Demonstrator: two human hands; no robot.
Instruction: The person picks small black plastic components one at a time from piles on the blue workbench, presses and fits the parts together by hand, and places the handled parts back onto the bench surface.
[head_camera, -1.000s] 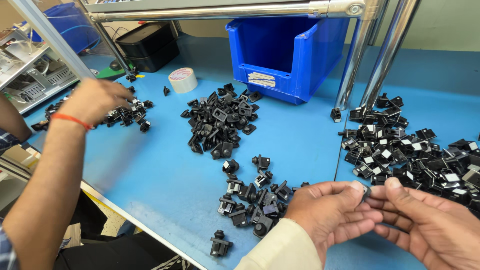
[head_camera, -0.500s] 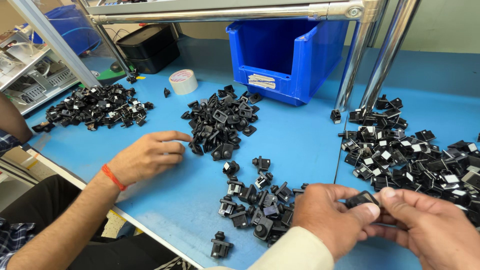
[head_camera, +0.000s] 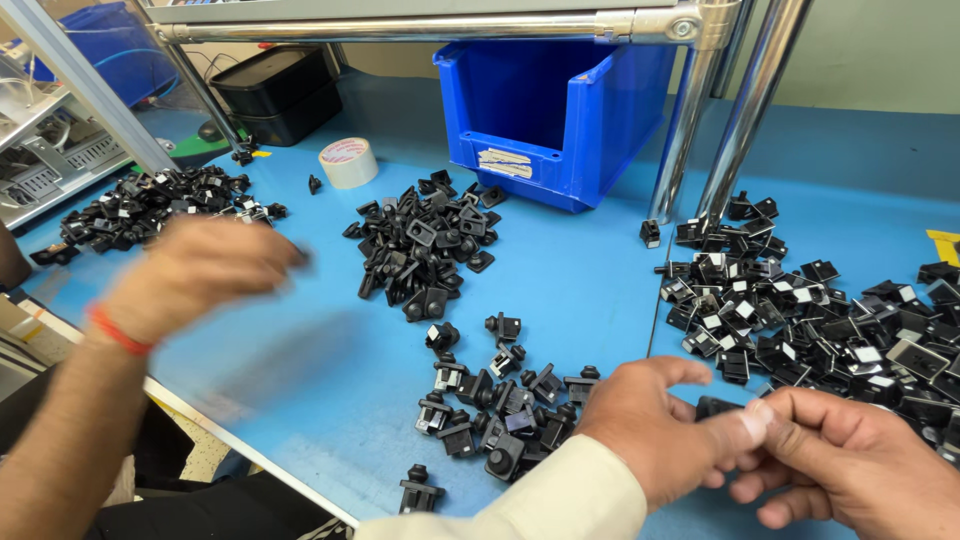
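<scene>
My left hand (head_camera: 648, 432), in a cream sleeve, and my right hand (head_camera: 850, 465) meet at the bottom right over the blue table (head_camera: 580, 270). Together their fingertips pinch one small black plastic part (head_camera: 716, 407), mostly hidden by the fingers. Just left of my left hand lies a loose group of black assembled parts (head_camera: 500, 400). A wide heap of black parts with white faces (head_camera: 800, 300) spreads out behind my right hand.
A co-worker's blurred hand (head_camera: 195, 275) with an orange wristband hovers at the left. Beyond it lie a middle pile (head_camera: 425, 245) and a far-left pile (head_camera: 150, 200) of black parts. At the back are a blue bin (head_camera: 560, 110), a tape roll (head_camera: 348, 162), metal posts (head_camera: 745, 110) and a black box (head_camera: 275, 90).
The co-worker's hand went from the far-left pile to the middle pile and is now swinging back left, blurred. My hands stay together on the small part.
</scene>
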